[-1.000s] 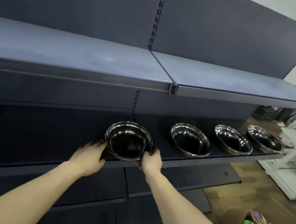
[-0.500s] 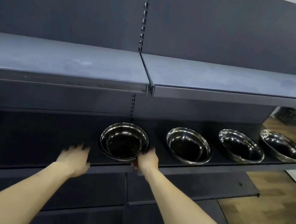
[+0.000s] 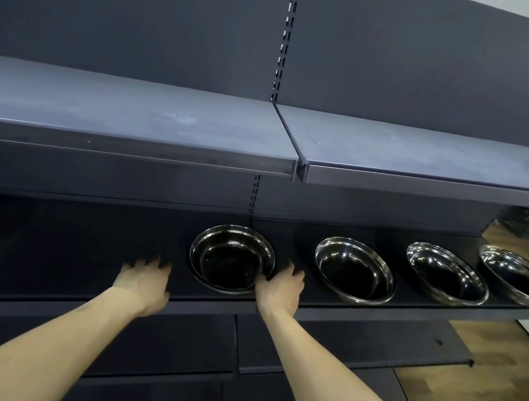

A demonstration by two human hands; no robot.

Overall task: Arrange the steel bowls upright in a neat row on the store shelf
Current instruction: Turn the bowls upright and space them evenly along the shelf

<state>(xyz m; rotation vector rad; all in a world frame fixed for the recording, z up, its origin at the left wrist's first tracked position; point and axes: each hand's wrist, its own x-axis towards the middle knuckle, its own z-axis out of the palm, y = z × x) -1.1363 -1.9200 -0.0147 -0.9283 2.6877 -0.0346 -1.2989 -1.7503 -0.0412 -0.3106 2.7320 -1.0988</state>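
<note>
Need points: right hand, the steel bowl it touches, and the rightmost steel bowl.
Right hand [image 3: 280,293], head view, back of the hand.
Round shiny steel bowl at the right hand [image 3: 229,260], head view, dark inner bottom.
Rightmost round steel bowl [image 3: 517,278], head view, inner bottom.

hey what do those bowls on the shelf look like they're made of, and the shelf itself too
The bowls, such as the one by the right hand, bowl, look like polished steel: mirror-bright rims and sharp highlights inside. The shelf they sit on looks like dark painted sheet metal with a matte finish, going by its thin folded front edge and dull, even surface; the coating type is unclear.
</note>
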